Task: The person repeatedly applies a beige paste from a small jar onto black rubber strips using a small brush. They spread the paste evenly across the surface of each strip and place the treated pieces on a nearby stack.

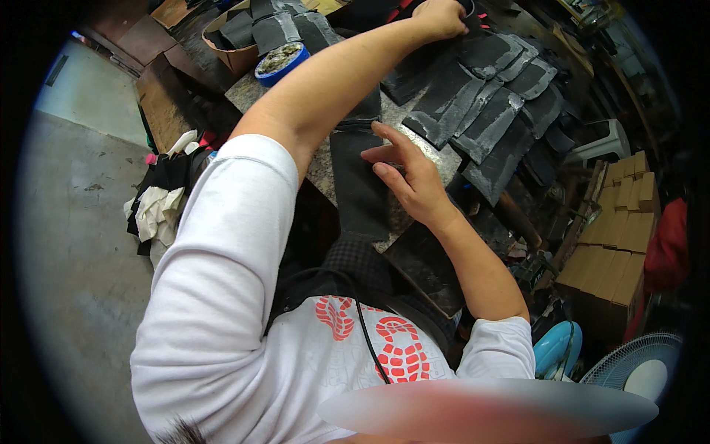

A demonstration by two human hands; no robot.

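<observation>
My left arm stretches across the worktable to its far side. There my left hand is closed beside a dark round-rimmed thing, partly cut off by the top of the picture; what the fingers grip is hidden. My right hand is held with thumb and fingers apart and nothing between them. It hovers by a flat black sheet piece that lies at the table's near edge, close to my lap. To the right, several black flat pieces with whitish smeared edges overlap one another.
Beyond my left forearm are a blue round tub with crusty contents and a cardboard box of dark pieces. Cloth scraps hang at the left. Stacked brown cartons, a grey-white plastic stool and a fan stand at the right.
</observation>
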